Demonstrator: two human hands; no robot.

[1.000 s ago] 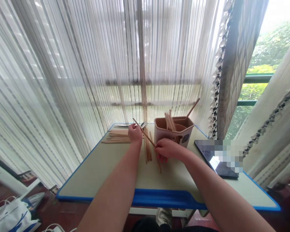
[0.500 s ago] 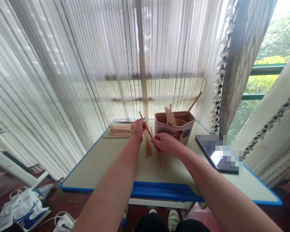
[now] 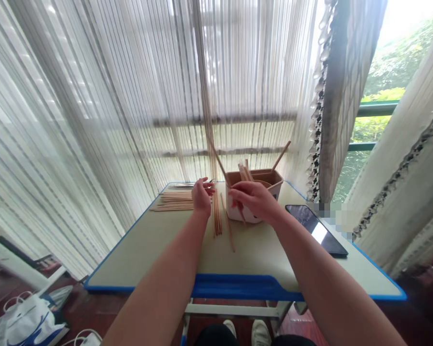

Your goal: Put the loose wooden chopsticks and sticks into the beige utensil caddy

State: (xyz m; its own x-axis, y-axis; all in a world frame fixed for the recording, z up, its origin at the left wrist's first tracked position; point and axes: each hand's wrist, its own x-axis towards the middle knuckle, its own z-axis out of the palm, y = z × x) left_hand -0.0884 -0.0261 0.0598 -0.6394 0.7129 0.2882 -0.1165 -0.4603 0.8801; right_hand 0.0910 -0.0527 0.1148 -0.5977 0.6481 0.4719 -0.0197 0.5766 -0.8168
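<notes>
My right hand [image 3: 254,198] pinches a wooden chopstick [image 3: 219,162], which slants up and to the left in front of the box. Its lower end shows below my fingers. My left hand [image 3: 202,196] is open, its fingers spread and holding nothing, beside a pile of chopsticks [image 3: 171,204] lying crosswise on the table. Several more chopsticks [image 3: 217,218] lie lengthwise just right of that hand. A single chopstick [image 3: 230,228] rests apart from them. Behind my right hand stands a brown and white box [image 3: 234,209], partly hidden, with sticks and a bundle [image 3: 243,169] poking out.
Metal cutlery [image 3: 182,185] lies at the table's back left. A dark tablet [image 3: 319,230] lies on the right of the blue-edged table [image 3: 137,259]. Sheer curtains [image 3: 130,96] hang behind. A white bag [image 3: 29,319] is on the floor at left.
My left hand has let go of the chopstick and opened. My right hand now holds it alone, raised more upright in front of the box. The view has shifted slightly.
</notes>
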